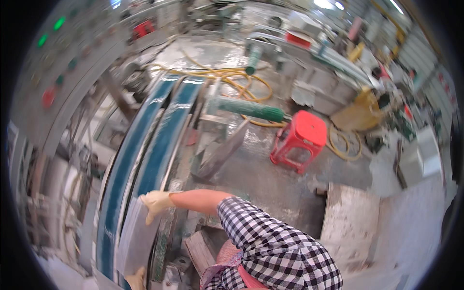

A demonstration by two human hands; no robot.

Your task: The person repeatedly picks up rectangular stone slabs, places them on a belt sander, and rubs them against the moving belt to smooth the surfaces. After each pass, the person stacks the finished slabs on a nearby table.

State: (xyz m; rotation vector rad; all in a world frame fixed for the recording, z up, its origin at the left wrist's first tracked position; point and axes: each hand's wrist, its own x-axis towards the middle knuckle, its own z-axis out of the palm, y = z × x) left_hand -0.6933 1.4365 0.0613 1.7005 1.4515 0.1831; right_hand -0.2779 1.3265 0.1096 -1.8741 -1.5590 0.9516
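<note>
A flat, pale grey slab (135, 239) lies lengthwise over the near part of two blue conveyor belts (164, 140), mostly on the right-hand one. My right hand (157, 203), in a cream glove, grips its far end, with the thumb apart from the fingers along the edge. At the slab's near end my left hand (137, 279), gloved in the same colour, rests against it. The lower edge of the picture cuts this hand off, and its fingers show only in part, blurred. My right arm wears a black-and-white checked sleeve.
A control panel (63, 72) with lit green buttons stands at left. Right of the belts are a green roller (251, 109), a leaning grey board (224, 152) and a red stool (302, 137). Yellow hose (261, 87) coils on the wet floor. Large pale boards (350, 224) stand at lower right.
</note>
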